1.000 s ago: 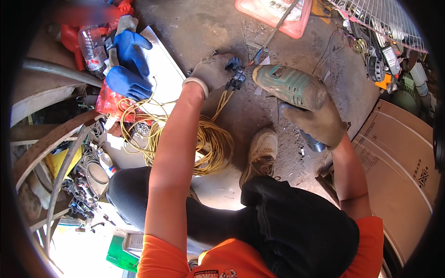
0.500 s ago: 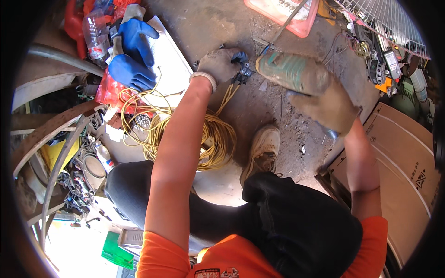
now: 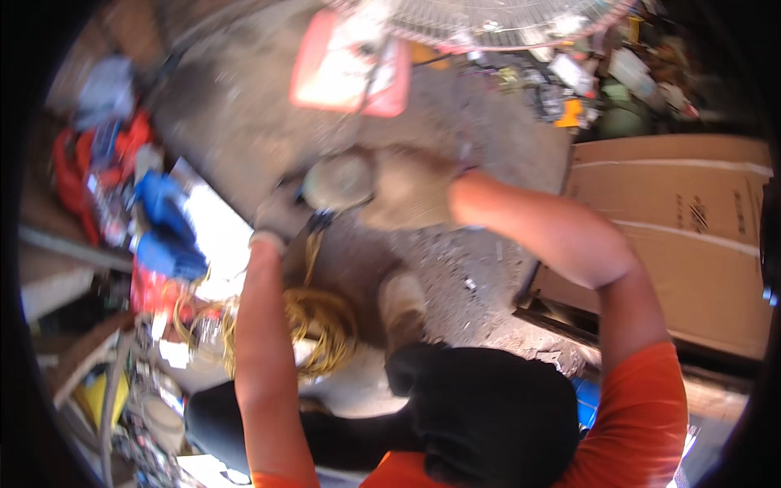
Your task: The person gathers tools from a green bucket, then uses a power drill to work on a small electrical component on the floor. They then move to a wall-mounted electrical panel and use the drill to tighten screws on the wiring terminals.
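Observation:
My left hand (image 3: 281, 213), in a grey work glove, is closed at a small dark fitting (image 3: 320, 220) on the end of a yellow cord. Motion blur hides its fingertips. Gloved in tan, my right hand (image 3: 411, 187) grips a worn, greenish power tool (image 3: 338, 180). The tool's rounded end is turned up and lies close beside my left hand, over the fitting; whether they touch is hidden. From the fitting the cord runs down to a loose yellow coil (image 3: 325, 333) on the floor, partly behind my left forearm.
Blue gloves (image 3: 169, 232) lie on a white sheet (image 3: 215, 228) at the left, near red bags (image 3: 75, 191). A pink-rimmed tray (image 3: 390, 89) and a fan guard (image 3: 496, 24) are ahead. Cardboard (image 3: 659, 244) stands right; my shoe (image 3: 403, 301) is below the hands.
My right hand has brought the power tool leftward, up to my left hand. The view has shifted, so the surroundings sit differently, and the picture is more blurred.

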Demonstrator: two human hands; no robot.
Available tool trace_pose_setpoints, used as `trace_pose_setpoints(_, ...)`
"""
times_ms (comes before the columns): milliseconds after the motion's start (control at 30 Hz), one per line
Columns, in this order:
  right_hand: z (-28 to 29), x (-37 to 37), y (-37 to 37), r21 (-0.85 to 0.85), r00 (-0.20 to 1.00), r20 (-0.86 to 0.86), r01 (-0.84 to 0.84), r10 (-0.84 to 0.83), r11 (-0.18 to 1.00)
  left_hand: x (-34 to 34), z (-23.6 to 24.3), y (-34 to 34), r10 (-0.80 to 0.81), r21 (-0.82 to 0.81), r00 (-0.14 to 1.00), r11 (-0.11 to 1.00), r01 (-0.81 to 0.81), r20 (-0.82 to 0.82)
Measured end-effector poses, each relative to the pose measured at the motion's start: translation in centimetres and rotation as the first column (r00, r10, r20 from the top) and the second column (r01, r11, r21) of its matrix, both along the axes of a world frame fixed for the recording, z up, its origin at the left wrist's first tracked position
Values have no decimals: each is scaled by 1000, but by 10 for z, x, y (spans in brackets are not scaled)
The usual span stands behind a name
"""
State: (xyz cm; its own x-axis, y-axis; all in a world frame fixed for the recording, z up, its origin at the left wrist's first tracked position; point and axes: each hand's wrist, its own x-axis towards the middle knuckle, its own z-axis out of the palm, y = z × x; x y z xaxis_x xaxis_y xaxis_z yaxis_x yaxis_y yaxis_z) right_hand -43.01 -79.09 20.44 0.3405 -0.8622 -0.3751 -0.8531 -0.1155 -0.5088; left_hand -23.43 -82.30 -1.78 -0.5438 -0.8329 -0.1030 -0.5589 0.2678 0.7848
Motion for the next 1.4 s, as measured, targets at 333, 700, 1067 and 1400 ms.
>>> trace_pose_setpoints(333,19,3,-1,214,971,-231,110,-59,971,-6,-57,-2,-100,-227,975,963,145,199)
trace_pose_setpoints(700,22,12,-7,264,957,-286,41,38,964,10,-62,6,-114,-405,915,871,279,387)
trace_pose_setpoints(1067,37,15,-19,303,948,-307,16,82,953,9,-47,1,-245,-298,858,865,404,452)
trace_pose_setpoints(1400,28,17,-20,259,939,-327,-21,109,966,11,-50,2,-239,-267,791,854,447,563)
